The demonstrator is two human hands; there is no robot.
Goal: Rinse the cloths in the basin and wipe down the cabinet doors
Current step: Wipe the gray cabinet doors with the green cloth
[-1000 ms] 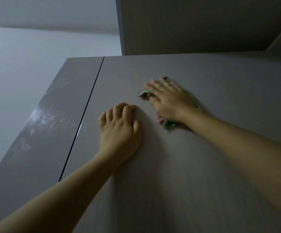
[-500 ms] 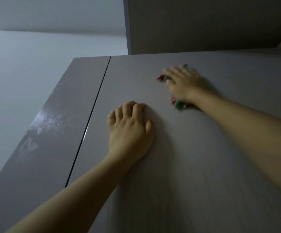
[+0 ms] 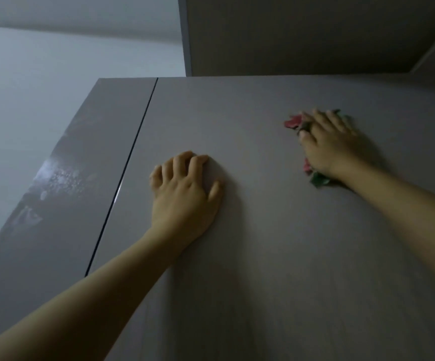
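I look up at a grey cabinet door [image 3: 263, 256] in dim light. My right hand [image 3: 328, 144] presses a red and green cloth [image 3: 293, 123] flat against the door's upper right part; most of the cloth is hidden under the palm, with a bit showing by the wrist. My left hand [image 3: 185, 194] rests on the same door lower and to the left, palm against it, fingers slightly bent, holding nothing.
A second grey door [image 3: 62, 204] adjoins on the left across a dark vertical gap [image 3: 122, 183]; it shows pale wet smears. Above the doors a darker panel [image 3: 302, 35] juts out. The pale wall and ceiling [image 3: 41, 87] fill the left.
My right hand has slid the cloth across the door to the right. My left hand stays planted on the door.
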